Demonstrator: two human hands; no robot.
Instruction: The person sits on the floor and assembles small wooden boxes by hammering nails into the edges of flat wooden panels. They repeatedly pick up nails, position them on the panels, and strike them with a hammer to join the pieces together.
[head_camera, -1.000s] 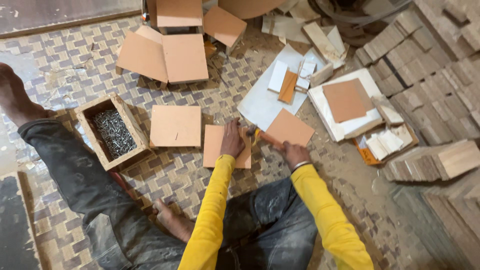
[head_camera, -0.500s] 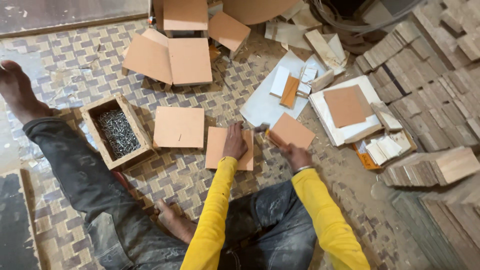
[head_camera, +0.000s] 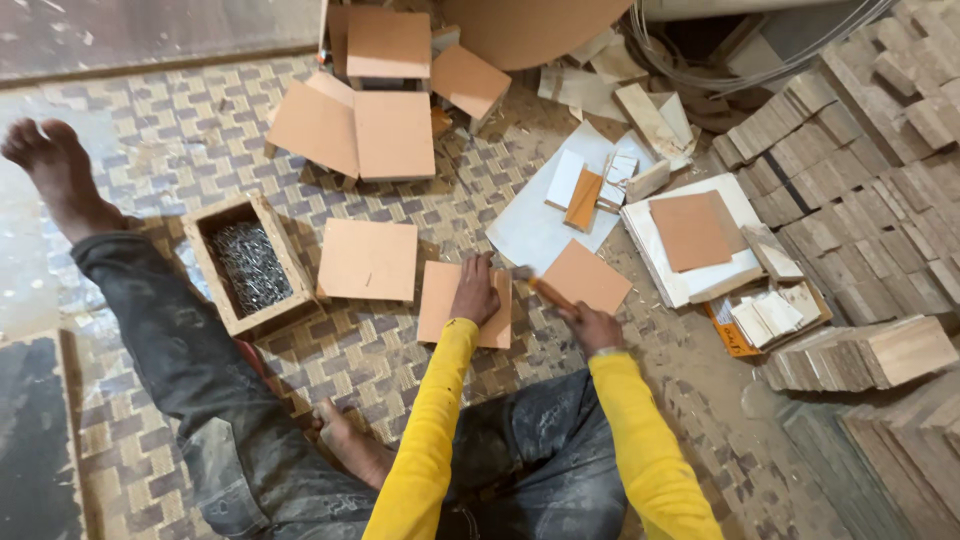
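I sit on a woven mat (head_camera: 400, 360) with yellow sleeves. My left hand (head_camera: 474, 292) presses flat on a small tan board (head_camera: 440, 300) lying on the mat. My right hand (head_camera: 592, 326) grips a hammer with an orange handle (head_camera: 548, 292); its head is by the top right corner of that board, close to my left fingers. Another tan board (head_camera: 588, 276) lies just right of the hammer. A wooden box of nails (head_camera: 248, 264) stands to the left, beside my left leg.
A larger tan board (head_camera: 368, 260) lies between the nail box and my hand. More boards (head_camera: 352, 128) are at the back. White panels (head_camera: 690, 236) and stacked wood blocks (head_camera: 860, 200) fill the right side. My bare foot (head_camera: 58, 176) rests far left.
The view has shifted slightly. My hands stay on the board and hammer in nearly the same pose, with the hammer head still near the board's corner.
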